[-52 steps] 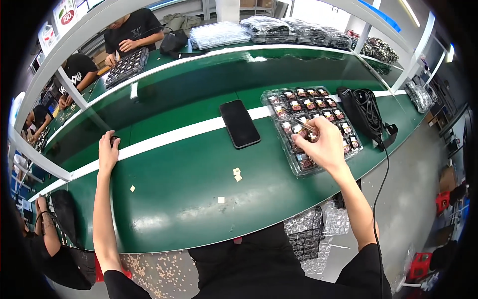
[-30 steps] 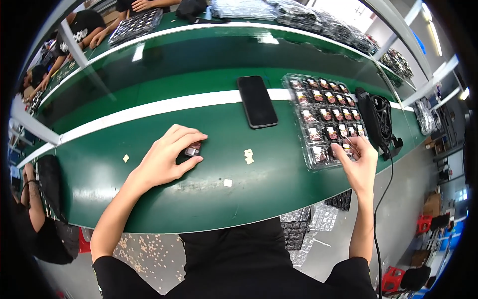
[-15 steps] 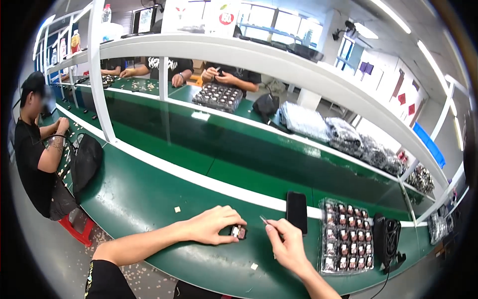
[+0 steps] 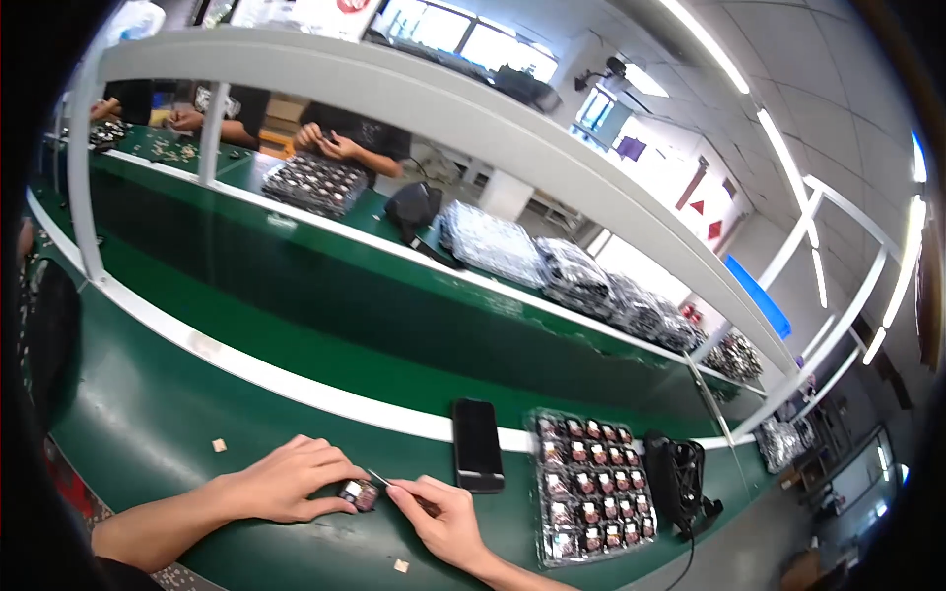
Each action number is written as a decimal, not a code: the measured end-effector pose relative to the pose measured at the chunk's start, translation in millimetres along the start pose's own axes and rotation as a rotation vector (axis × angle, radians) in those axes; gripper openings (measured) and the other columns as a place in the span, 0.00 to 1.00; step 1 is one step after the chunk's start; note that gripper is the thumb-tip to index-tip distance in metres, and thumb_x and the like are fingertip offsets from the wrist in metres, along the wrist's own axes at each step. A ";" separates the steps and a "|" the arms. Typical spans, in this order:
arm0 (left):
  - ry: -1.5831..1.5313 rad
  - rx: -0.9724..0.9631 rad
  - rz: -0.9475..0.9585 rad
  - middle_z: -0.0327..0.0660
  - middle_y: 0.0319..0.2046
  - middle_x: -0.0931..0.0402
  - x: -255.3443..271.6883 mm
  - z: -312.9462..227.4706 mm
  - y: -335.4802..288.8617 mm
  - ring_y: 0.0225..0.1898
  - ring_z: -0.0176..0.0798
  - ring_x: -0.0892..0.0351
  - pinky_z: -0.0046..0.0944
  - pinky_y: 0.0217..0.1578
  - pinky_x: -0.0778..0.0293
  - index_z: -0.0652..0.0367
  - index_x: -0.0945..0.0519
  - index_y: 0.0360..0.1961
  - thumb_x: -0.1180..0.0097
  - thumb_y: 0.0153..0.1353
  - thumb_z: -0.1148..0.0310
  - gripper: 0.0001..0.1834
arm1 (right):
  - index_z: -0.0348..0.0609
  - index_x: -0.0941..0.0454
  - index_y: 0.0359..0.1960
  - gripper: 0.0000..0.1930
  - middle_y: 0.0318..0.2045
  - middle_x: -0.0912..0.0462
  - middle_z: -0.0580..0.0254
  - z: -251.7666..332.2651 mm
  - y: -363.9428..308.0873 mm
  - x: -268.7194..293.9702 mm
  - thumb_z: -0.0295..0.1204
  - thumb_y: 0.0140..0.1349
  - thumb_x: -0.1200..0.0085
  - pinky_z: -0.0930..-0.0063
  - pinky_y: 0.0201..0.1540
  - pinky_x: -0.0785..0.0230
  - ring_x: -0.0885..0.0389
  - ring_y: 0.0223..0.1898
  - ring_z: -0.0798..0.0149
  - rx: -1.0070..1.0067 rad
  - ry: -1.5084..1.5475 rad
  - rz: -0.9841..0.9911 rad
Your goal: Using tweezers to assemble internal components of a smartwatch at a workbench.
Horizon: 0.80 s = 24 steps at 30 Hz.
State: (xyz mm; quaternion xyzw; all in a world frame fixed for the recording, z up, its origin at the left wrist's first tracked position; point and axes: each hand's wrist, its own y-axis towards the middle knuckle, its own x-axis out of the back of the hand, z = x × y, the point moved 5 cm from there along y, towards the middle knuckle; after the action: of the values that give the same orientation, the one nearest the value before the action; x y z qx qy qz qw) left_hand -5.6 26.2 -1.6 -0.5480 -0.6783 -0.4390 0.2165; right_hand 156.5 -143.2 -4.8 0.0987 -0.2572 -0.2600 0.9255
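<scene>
Pressed to the bench under the fingers of my left hand (image 4: 296, 480) is a small dark block-shaped part (image 4: 359, 495) with a brownish, pale-marked face. My right hand (image 4: 439, 514) pinches a thin metal tool (image 4: 378, 479), its kind too small to make out. The tool's tip points at the top of the part and lies at or very near it; contact is unclear. Right of my hands, a clear plastic tray (image 4: 541, 492) holds rows of similar small parts. Two small pale square pieces lie loose: one piece (image 4: 219, 445) left of my left hand, another piece (image 4: 401, 566) nearer me.
Beyond my right hand lies a black phone (image 4: 477, 448). A black power adapter with coiled cable (image 4: 680, 483) sits right of the tray. A white rail (image 4: 325, 396) borders the green bench (image 4: 148, 394). Across it, co-workers' hands (image 4: 330, 143) work near another filled tray (image 4: 313, 185).
The whole view has swung to the right, shifting the bench leftward in it. My right hand has brought the tool closer to the part; my left hand keeps its hold.
</scene>
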 end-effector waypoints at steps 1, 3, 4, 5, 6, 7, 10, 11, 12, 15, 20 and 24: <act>-0.021 0.004 0.003 0.39 0.48 0.17 1.4 1.9 1.0 0.52 0.45 0.19 0.47 0.59 0.29 0.51 0.14 0.62 0.28 0.71 0.52 0.24 | 0.35 0.08 0.52 0.09 0.26 0.20 0.62 -1.4 1.3 -1.0 0.26 0.75 0.31 0.74 0.28 0.37 0.29 0.25 0.75 -0.022 -0.003 0.004; -0.014 0.080 0.081 0.39 0.47 0.17 1.7 4.3 3.9 0.51 0.45 0.19 0.47 0.59 0.30 0.51 0.14 0.62 0.26 0.69 0.54 0.25 | 0.35 0.07 0.52 0.09 0.26 0.22 0.70 -9.8 5.3 -1.5 0.25 0.75 0.31 0.76 0.27 0.44 0.33 0.26 0.80 -0.081 0.049 0.039; -0.017 0.096 0.108 0.39 0.47 0.17 1.1 5.8 13.8 0.50 0.46 0.19 0.47 0.57 0.31 0.52 0.14 0.62 0.26 0.68 0.55 0.25 | 0.36 0.07 0.52 0.09 0.26 0.21 0.70 -17.8 8.0 4.6 0.25 0.74 0.30 0.78 0.27 0.43 0.32 0.26 0.81 -0.103 0.069 0.047; -0.027 0.079 0.103 0.40 0.46 0.18 2.3 4.6 16.3 0.49 0.46 0.19 0.47 0.56 0.32 0.53 0.14 0.62 0.25 0.67 0.57 0.25 | 0.36 0.07 0.50 0.09 0.27 0.19 0.70 -21.2 6.5 4.4 0.24 0.72 0.29 0.79 0.27 0.42 0.30 0.26 0.82 -0.111 0.147 0.027; -0.032 0.090 0.099 0.40 0.44 0.19 6.3 0.3 16.1 0.47 0.47 0.20 0.46 0.55 0.32 0.53 0.15 0.61 0.25 0.67 0.58 0.24 | 0.36 0.06 0.49 0.09 0.28 0.18 0.71 -14.0 8.4 9.3 0.22 0.70 0.28 0.81 0.27 0.42 0.29 0.27 0.83 -0.051 0.070 0.063; -0.039 0.071 0.093 0.40 0.43 0.20 5.9 1.5 19.0 0.46 0.46 0.20 0.46 0.55 0.33 0.54 0.15 0.60 0.24 0.66 0.58 0.24 | 0.34 0.06 0.48 0.09 0.28 0.18 0.71 -11.8 7.7 9.5 0.20 0.67 0.28 0.81 0.27 0.42 0.29 0.27 0.83 -0.120 0.093 0.052; -0.059 0.023 0.053 0.39 0.41 0.18 4.2 3.1 17.8 0.45 0.44 0.19 0.45 0.54 0.33 0.57 0.13 0.61 0.21 0.62 0.59 0.28 | 0.33 0.06 0.44 0.09 0.22 0.20 0.68 -3.1 9.5 13.1 0.18 0.63 0.29 0.79 0.23 0.45 0.31 0.22 0.82 -0.090 0.061 0.039; -0.073 0.039 0.071 0.39 0.42 0.18 0.6 5.6 18.2 0.45 0.43 0.19 0.45 0.54 0.33 0.57 0.13 0.62 0.20 0.61 0.59 0.29 | 0.33 0.06 0.43 0.08 0.21 0.20 0.68 -5.2 9.5 14.0 0.17 0.62 0.29 0.79 0.23 0.45 0.31 0.21 0.82 -0.102 0.073 0.029; -0.094 0.050 0.071 0.39 0.41 0.18 -3.0 9.0 19.4 0.44 0.43 0.19 0.44 0.55 0.33 0.57 0.13 0.62 0.20 0.61 0.60 0.29 | 0.33 0.06 0.42 0.08 0.21 0.20 0.68 -10.0 7.7 17.3 0.17 0.62 0.29 0.79 0.23 0.45 0.31 0.20 0.82 -0.076 0.062 0.034; -0.150 0.128 0.063 0.37 0.42 0.18 -9.0 13.0 19.9 0.41 0.41 0.22 0.43 0.55 0.33 0.57 0.13 0.62 0.19 0.60 0.62 0.30 | 0.33 0.06 0.41 0.09 0.20 0.20 0.68 -11.1 8.8 18.6 0.16 0.60 0.30 0.78 0.22 0.46 0.31 0.19 0.82 -0.054 0.013 0.071; -0.137 0.135 0.039 0.35 0.37 0.16 -6.0 10.7 16.7 0.35 0.39 0.27 0.41 0.48 0.33 0.56 0.10 0.57 0.17 0.54 0.64 0.28 | 0.32 0.06 0.40 0.08 0.20 0.20 0.66 -9.6 5.2 9.7 0.16 0.58 0.30 0.77 0.22 0.44 0.30 0.18 0.78 -0.012 -0.033 0.066; -0.124 0.132 0.059 0.36 0.36 0.17 -5.4 13.3 15.6 0.35 0.38 0.27 0.41 0.47 0.33 0.56 0.09 0.57 0.17 0.54 0.64 0.28 | 0.32 0.07 0.39 0.07 0.21 0.19 0.64 -4.2 8.5 1.7 0.16 0.59 0.30 0.75 0.22 0.40 0.27 0.18 0.75 0.025 -0.068 0.080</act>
State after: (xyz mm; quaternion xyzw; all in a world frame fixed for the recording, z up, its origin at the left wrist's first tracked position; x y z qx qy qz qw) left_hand 13.1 34.5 -7.1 -0.5783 -0.7016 -0.3519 0.2225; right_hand 163.7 -136.7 -4.9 0.0908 -0.2957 -0.2225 0.9246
